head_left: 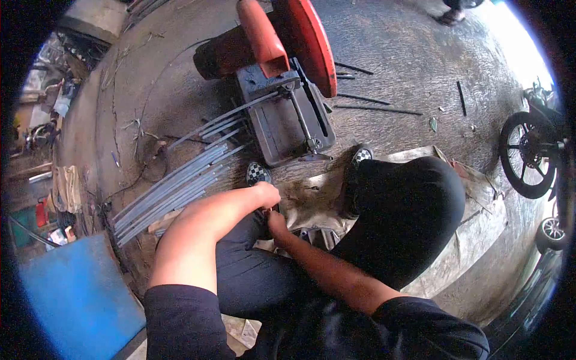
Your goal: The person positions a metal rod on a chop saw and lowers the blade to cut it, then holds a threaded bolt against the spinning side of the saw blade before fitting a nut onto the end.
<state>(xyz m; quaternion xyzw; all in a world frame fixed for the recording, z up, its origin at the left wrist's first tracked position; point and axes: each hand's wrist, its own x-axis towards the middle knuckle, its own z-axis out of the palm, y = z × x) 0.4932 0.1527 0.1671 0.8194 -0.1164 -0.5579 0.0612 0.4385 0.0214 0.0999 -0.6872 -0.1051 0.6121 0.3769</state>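
Observation:
My left hand (266, 195) and my right hand (276, 224) are close together over my bent left knee. Fingers of both are curled in, and something small and thin seems to be between them, too small to make out. Ahead of my feet stands a red cut-off saw (318, 48) with a red handle guard (264, 39) and a grey metal base with a vise (282, 129). One grey metal rod (222, 115) reaches into the vise. Several more grey rods (174, 186) lie on the floor left of the saw.
Dark rods (384, 109) lie right of the saw. A motorcycle wheel (528, 155) stands at the right. A blue panel (81, 294) is at lower left, with clutter behind it. Cloth sheeting (480, 240) lies under my legs. A person's foot (451, 17) shows at the top.

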